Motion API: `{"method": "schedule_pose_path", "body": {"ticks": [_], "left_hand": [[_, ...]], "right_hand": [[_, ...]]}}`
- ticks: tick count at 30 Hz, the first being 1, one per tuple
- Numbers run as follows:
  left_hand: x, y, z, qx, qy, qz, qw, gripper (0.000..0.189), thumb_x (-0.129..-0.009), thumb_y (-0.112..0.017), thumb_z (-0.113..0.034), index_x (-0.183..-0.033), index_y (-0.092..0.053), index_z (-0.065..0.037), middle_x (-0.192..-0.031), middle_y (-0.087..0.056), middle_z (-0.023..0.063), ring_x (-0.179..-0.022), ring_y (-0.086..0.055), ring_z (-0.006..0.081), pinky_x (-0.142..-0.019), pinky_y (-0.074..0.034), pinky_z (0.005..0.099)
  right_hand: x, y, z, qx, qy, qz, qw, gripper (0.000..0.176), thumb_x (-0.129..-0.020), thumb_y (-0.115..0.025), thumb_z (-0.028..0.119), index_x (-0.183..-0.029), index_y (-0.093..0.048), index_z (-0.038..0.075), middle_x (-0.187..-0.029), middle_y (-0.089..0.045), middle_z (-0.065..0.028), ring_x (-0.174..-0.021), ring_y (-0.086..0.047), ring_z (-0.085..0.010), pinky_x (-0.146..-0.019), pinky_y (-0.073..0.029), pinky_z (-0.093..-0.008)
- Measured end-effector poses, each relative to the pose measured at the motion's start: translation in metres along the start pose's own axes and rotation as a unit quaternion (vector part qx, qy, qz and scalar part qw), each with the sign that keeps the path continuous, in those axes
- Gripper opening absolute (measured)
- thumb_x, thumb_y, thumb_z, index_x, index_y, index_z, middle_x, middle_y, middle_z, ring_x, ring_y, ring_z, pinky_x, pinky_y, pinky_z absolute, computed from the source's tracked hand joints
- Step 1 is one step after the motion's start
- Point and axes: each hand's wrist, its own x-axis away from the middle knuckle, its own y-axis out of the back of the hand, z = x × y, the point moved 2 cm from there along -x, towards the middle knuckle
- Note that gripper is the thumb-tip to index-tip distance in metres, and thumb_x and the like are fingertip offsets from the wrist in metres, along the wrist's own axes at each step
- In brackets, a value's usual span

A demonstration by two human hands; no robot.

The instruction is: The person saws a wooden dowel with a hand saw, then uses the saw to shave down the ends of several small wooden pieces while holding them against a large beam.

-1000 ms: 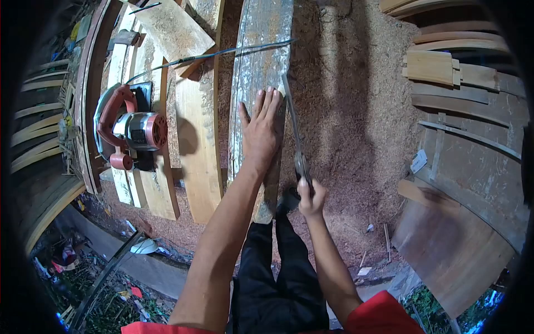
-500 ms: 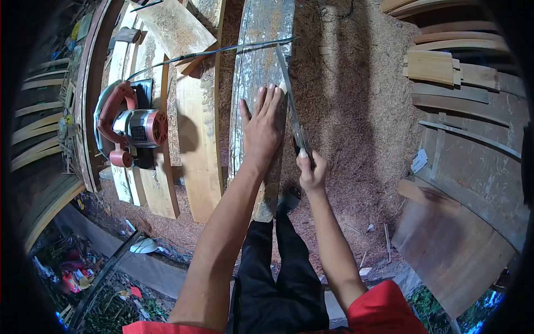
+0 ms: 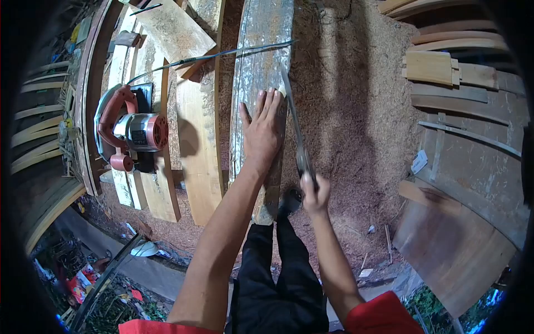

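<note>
A red circular saw [image 3: 130,131] rests on pale boards [image 3: 197,139] well to the left of the left hand [image 3: 261,131], which lies flat with fingers spread on a weathered grey plank [image 3: 258,44]. Just right of that hand, a long blade [image 3: 295,122] runs along the plank's edge, touching it. The right hand [image 3: 314,192] is closed in a fist round the blade's near end. Beyond it lies sawdust [image 3: 356,111] and, farther right, stacked curved boards [image 3: 461,83].
</note>
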Motion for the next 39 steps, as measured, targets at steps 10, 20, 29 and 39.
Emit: {"method": "schedule_pose_path", "body": {"ticks": [10,20,29,39], "left_hand": [[0.003,0.002,-0.002,-0.006,0.000,0.010,1.000,0.057,-0.093,-0.051,-0.017,-0.149,-0.039,-0.015,-0.155,-0.038,0.0029,-0.146,-0.030,0.0203,-0.120,-0.006,0.0567],[0.004,0.003,-0.001,0.009,-0.017,-0.010,1.000,0.054,-0.093,-0.056,-0.016,-0.146,-0.042,-0.012,-0.152,-0.043,0.0075,-0.144,-0.033,0.0240,-0.119,-0.010,0.0573],[0.002,0.003,0.002,0.095,0.000,-0.080,0.992,0.041,-0.094,-0.061,-0.021,-0.131,-0.052,-0.005,-0.146,-0.045,0.0194,-0.139,-0.037,0.0352,-0.117,-0.017,0.0564],[-0.064,0.037,0.017,0.246,0.145,-0.135,0.949,0.026,-0.093,-0.058,-0.014,-0.112,-0.052,0.003,-0.099,-0.063,0.0276,-0.092,-0.062,0.0456,-0.082,-0.047,0.0495]], "right_hand": [[-0.010,-0.001,0.002,0.036,0.003,0.006,0.999,0.032,-0.095,-0.061,0.023,-0.070,-0.055,0.003,-0.056,-0.049,-0.0004,-0.055,-0.049,-0.0094,-0.051,-0.037,-0.0294],[-0.026,-0.009,0.004,0.028,0.012,0.011,0.999,0.034,-0.095,-0.059,0.025,-0.070,-0.055,0.003,-0.058,-0.052,-0.0010,-0.057,-0.051,-0.0102,-0.052,-0.038,-0.0304],[-0.024,-0.013,0.007,-0.023,0.061,-0.100,0.993,0.024,-0.091,-0.067,0.021,-0.081,-0.059,0.002,-0.067,-0.055,-0.0008,-0.060,-0.050,-0.0089,-0.054,-0.038,-0.0284],[-0.208,-0.074,0.076,0.154,0.102,-0.090,0.979,0.015,-0.087,-0.070,0.016,-0.091,-0.064,0.002,-0.089,-0.072,-0.0078,-0.079,-0.066,-0.0173,-0.074,-0.050,-0.0337]]}}
